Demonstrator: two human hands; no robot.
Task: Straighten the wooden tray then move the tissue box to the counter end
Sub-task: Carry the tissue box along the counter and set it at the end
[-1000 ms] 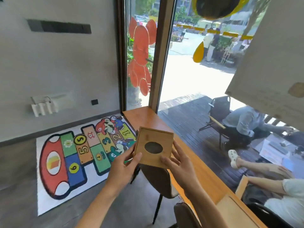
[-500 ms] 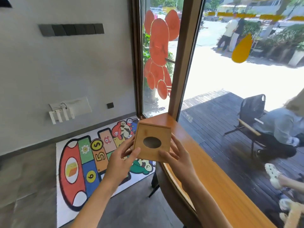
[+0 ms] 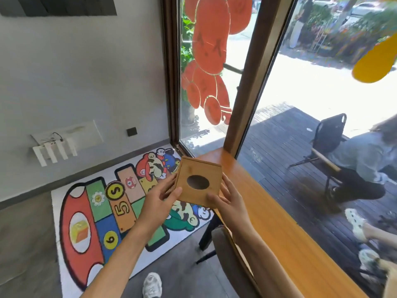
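Fingers of the left hand (image 3: 160, 197) and right hand (image 3: 231, 202) clamp the box (image 3: 198, 181) from both sides, in the air off the counter's (image 3: 279, 214) left edge. Its far end looms nearer than a second ago: set-down seems close. The tray is out of view.

At frame centre, the left hand (image 3: 160, 195) and right hand (image 3: 231, 202) grip a wooden tissue box (image 3: 198, 181) above the counter (image 3: 279, 222) edge.
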